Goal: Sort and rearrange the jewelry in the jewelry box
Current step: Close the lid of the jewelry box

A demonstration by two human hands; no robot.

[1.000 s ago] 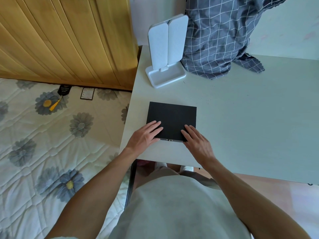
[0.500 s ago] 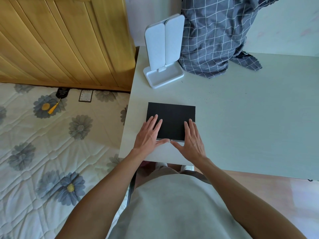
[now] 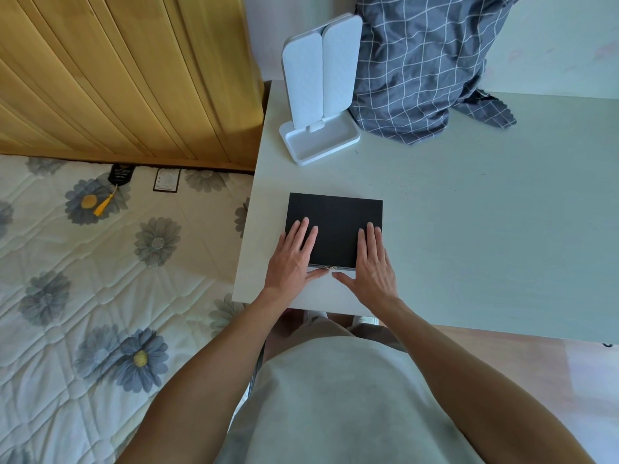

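Your fingers now reach further up the box (image 3: 335, 226) lid than before; left hand (image 3: 290, 262) and right hand (image 3: 371, 262) lie flat, released, thumbs meeting at its near-edge clasp (image 3: 331, 268).

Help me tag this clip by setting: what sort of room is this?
Most likely a bedroom. A mattress with a flower-print quilted cover lies against a wooden headboard, and a pale desk stands right beside it, with checked cloth heaped at its back.

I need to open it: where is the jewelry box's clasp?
In the head view, the clasp sits mid-front of the closed black jewelry box, between both thumbs.
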